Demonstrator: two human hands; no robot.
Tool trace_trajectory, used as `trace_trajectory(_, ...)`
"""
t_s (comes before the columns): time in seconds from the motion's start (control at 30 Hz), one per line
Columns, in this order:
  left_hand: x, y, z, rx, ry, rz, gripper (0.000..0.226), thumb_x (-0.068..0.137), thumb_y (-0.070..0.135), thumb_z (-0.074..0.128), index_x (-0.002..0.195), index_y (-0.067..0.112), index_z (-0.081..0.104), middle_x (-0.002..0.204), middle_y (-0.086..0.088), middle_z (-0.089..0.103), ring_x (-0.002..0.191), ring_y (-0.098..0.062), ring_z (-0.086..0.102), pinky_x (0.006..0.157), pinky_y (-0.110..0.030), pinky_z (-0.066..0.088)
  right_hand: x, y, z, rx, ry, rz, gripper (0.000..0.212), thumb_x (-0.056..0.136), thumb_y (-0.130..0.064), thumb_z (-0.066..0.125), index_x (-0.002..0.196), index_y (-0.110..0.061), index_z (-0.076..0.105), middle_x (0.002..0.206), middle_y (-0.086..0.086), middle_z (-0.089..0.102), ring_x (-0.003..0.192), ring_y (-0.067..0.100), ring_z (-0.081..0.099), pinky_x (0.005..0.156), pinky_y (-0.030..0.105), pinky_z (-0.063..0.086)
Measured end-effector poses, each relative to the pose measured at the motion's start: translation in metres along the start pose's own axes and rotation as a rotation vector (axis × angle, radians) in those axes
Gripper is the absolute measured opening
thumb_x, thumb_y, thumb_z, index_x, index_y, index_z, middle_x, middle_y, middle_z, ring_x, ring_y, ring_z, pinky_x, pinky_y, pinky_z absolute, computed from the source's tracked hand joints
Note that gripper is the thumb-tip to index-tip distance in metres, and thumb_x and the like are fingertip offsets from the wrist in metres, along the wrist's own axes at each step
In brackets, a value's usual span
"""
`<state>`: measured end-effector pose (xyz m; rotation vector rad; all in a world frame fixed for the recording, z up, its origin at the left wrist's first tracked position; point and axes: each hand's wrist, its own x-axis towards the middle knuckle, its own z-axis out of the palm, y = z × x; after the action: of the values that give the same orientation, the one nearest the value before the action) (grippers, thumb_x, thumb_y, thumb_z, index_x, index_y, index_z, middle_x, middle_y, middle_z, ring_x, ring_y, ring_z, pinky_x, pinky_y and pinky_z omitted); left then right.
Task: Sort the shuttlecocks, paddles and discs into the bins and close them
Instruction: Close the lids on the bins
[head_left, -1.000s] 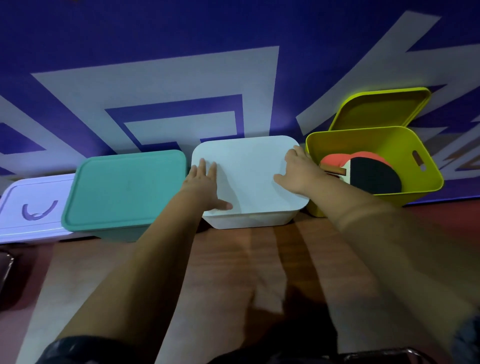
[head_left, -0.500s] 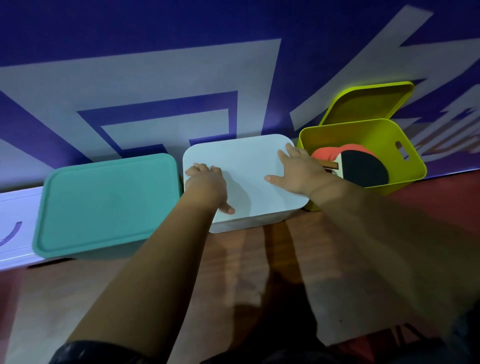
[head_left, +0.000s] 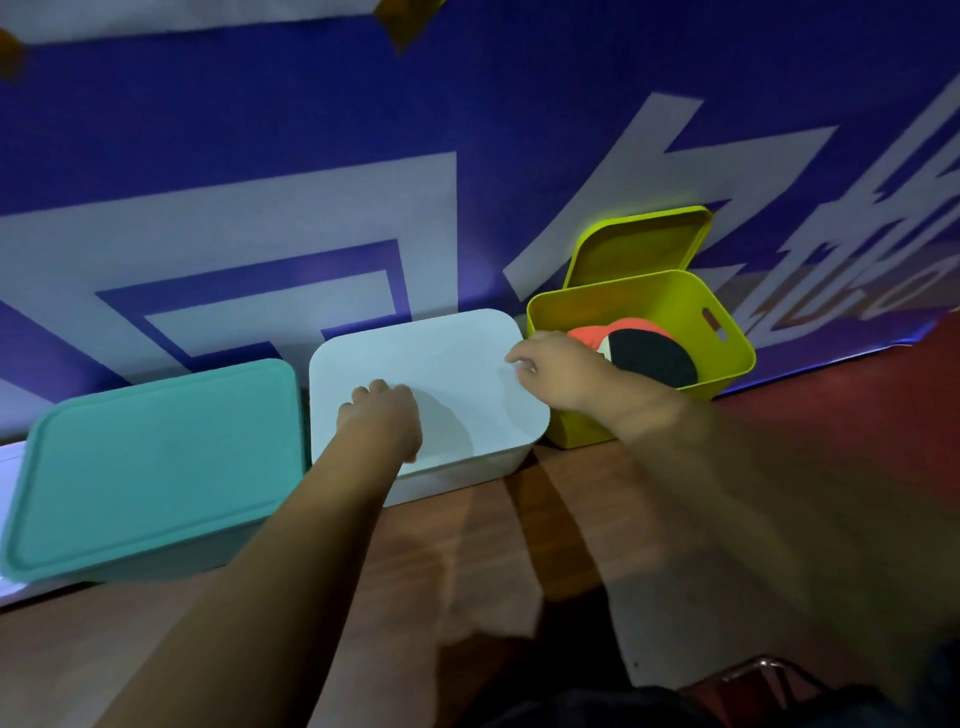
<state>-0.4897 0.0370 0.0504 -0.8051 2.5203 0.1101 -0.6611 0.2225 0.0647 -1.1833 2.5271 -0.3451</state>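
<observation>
A white bin (head_left: 441, 353) with its lid on stands in the middle against the wall. My left hand (head_left: 384, 421) rests on the lid's near left part with its fingers curled under and nothing in them. My right hand (head_left: 556, 369) hovers at the lid's right edge, fingers loosely bent and blurred. To the right stands an open yellow-green bin (head_left: 691, 296), its lid (head_left: 639, 244) leaning upright behind it. Inside lie paddles, a black one (head_left: 649, 358) over a red one (head_left: 618, 327). A closed teal bin (head_left: 156, 457) sits on the left.
The bins line up along a blue and white banner wall (head_left: 311, 208) on a wooden floor (head_left: 467, 561). A sliver of a pale bin (head_left: 8, 457) shows at the far left edge. A metal frame (head_left: 763, 670) sits at the bottom right.
Both hands went from pressing flat on the white lid to curling. The left drew back to the lid's middle, the right lifted at the right edge. The view shifted right and up.
</observation>
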Motion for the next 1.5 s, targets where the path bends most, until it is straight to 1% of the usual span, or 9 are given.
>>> trace_trajectory(0.27, -0.002, 0.099, -0.022, -0.298, 0.122, 0.137, 0.054, 0.095, 0.035, 0.070, 0.142, 0.013, 0.055, 0.136, -0.010, 0.059, 0.119, -0.030, 0.060, 0.104, -0.044, 0.052, 0.038, 0.093, -0.085, 0.222, 0.326, 0.154, 0.047, 0.099, -0.017, 0.057, 0.145, -0.027, 0.056, 0.102, 0.002, 0.069, 0.093, 0.026, 0.066, 0.080, 0.037, 0.056)
trace_trajectory(0.43, -0.003, 0.159, -0.028, -0.365, 0.145, 0.130, 0.049, 0.098, 0.036, 0.065, 0.139, 0.011, 0.060, 0.135, -0.014, 0.061, 0.121, -0.032, 0.060, 0.102, -0.039, 0.049, 0.068, 0.139, -0.126, 0.117, 0.221, 0.100, 0.055, 0.097, -0.017, 0.061, 0.145, -0.038, 0.043, 0.105, 0.005, 0.066, 0.083, 0.025, 0.065, 0.060, 0.032, 0.049)
trace_trajectory(0.7, -0.021, 0.199, -0.030, -0.450, 0.144, 0.012, 0.040, 0.098, 0.037, 0.064, 0.130, 0.014, 0.067, 0.129, -0.012, 0.065, 0.115, -0.029, 0.062, 0.095, -0.036, 0.051, 0.076, 0.153, -0.135, -0.099, 0.121, 0.022, 0.039, 0.096, -0.016, 0.059, 0.131, -0.023, 0.046, 0.102, 0.014, 0.061, 0.082, 0.033, 0.059, 0.058, 0.034, 0.043)
trace_trajectory(0.87, -0.024, 0.211, -0.038, -0.554, 0.179, -0.058, 0.040, 0.099, 0.036, 0.065, 0.134, 0.019, 0.066, 0.135, -0.004, 0.066, 0.118, -0.023, 0.063, 0.097, -0.034, 0.051, 0.071, 0.159, -0.146, 0.328, 0.208, 0.081, 0.038, 0.095, -0.040, 0.062, 0.128, -0.022, 0.057, 0.116, 0.010, 0.067, 0.097, 0.032, 0.061, 0.072, 0.032, 0.042)
trace_trajectory(1.07, -0.012, 0.228, -0.065, -0.679, 0.264, -0.114, 0.028, 0.101, 0.029, 0.062, 0.123, 0.017, 0.071, 0.120, -0.003, 0.071, 0.108, -0.022, 0.064, 0.087, -0.029, 0.047, 0.045, 0.169, -0.191, 0.850, 0.369, 0.101, 0.043, 0.083, -0.069, 0.063, 0.100, -0.029, 0.060, 0.091, 0.001, 0.073, 0.086, 0.024, 0.071, 0.080, 0.047, 0.061)
trace_trajectory(1.17, 0.000, 0.237, -0.080, -0.654, 0.302, -0.110, 0.025, 0.101, 0.026, 0.056, 0.115, 0.015, 0.074, 0.108, -0.005, 0.073, 0.100, -0.025, 0.067, 0.082, -0.030, 0.048, 0.032, 0.177, -0.214, 1.051, 0.428, 0.101, 0.038, 0.087, -0.062, 0.067, 0.096, -0.027, 0.060, 0.086, 0.011, 0.076, 0.081, 0.028, 0.076, 0.075, 0.053, 0.065)
trace_trajectory(1.27, 0.013, 0.244, -0.095, -1.112, 0.312, -0.205, 0.045, 0.106, 0.045, 0.041, 0.108, 0.009, 0.068, 0.106, -0.015, 0.073, 0.093, -0.033, 0.072, 0.093, -0.050, 0.058, 0.018, 0.190, -0.237, 1.215, 0.403, 0.100, 0.033, 0.094, -0.055, 0.066, 0.101, -0.023, 0.059, 0.091, 0.014, 0.076, 0.084, 0.027, 0.077, 0.074, 0.048, 0.067)
trace_trajectory(1.37, 0.021, 0.247, -0.108, -1.785, 0.359, -0.391, 0.067, 0.107, 0.062, 0.027, 0.132, 0.006, 0.052, 0.117, -0.023, 0.068, 0.095, -0.039, 0.074, 0.094, -0.055, 0.059, 0.006, 0.205, -0.244, 1.277, 0.330, 0.150, 0.028, 0.096, -0.051, 0.066, 0.099, -0.024, 0.059, 0.091, 0.011, 0.068, 0.080, 0.025, 0.072, 0.074, 0.045, 0.066)
trace_trajectory(1.5, 0.020, 0.246, -0.114, -2.076, 0.372, -0.365, 0.087, 0.100, 0.075, 0.033, 0.157, 0.008, 0.034, 0.134, -0.026, 0.061, 0.103, -0.039, 0.073, 0.098, -0.053, 0.058, -0.007, 0.221, -0.236, 1.377, 0.285, 0.226, 0.013, 0.096, -0.030, 0.063, 0.095, -0.017, 0.062, 0.084, 0.008, 0.054, 0.076, 0.025, 0.061, 0.076, 0.047, 0.066)
